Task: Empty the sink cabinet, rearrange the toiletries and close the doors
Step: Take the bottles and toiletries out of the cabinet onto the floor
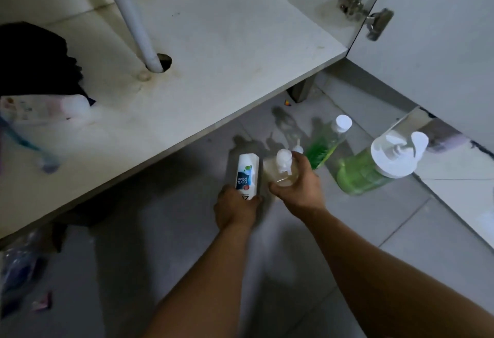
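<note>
My left hand (235,209) grips the lower end of a white bottle (246,174) with a blue "COOL" label, low over the grey floor tiles. Right beside it, my right hand (296,188) wraps a clear pump bottle (283,169) of pale liquid with a white pump head. Both sit just in front of the open sink cabinet, whose white floor panel (213,51) is mostly bare. A slim green bottle (327,141) with a white cap and a large green pump bottle (374,166) stand on the floor to the right.
A white drain pipe (133,17) passes through a hole in the cabinet floor. Dark cloth (34,59), a white packet (45,109) and a blue toothbrush (29,145) lie at the cabinet's left. The open right door (433,30) hangs on its hinge (366,14). Small wrappers (24,271) litter the floor at left.
</note>
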